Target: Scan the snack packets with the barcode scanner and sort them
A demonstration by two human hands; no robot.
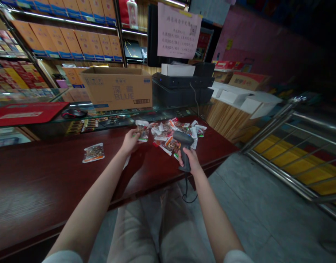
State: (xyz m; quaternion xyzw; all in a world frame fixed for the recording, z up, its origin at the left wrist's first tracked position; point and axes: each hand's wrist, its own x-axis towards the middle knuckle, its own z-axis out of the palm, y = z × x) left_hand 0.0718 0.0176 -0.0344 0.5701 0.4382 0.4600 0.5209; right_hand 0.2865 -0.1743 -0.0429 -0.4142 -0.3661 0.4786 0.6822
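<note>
My left hand is closed on the edge of a clear snack packet with a white top, above the dark red table. In my right hand is a grey handheld barcode scanner, gripped by its handle, its head toward the packets and its black cord hanging over the table edge. Just behind the scanner lies a heap of similar snack packets. A single packet rests flat on the left part of the table. Something white, partly hidden, shows beneath my left wrist.
Behind the table, a glass counter carries an open cardboard box, a computer mouse, a red flat sheet and a monitor with a paper notice. Metal railing stands at right. Shelves hold orange boxes.
</note>
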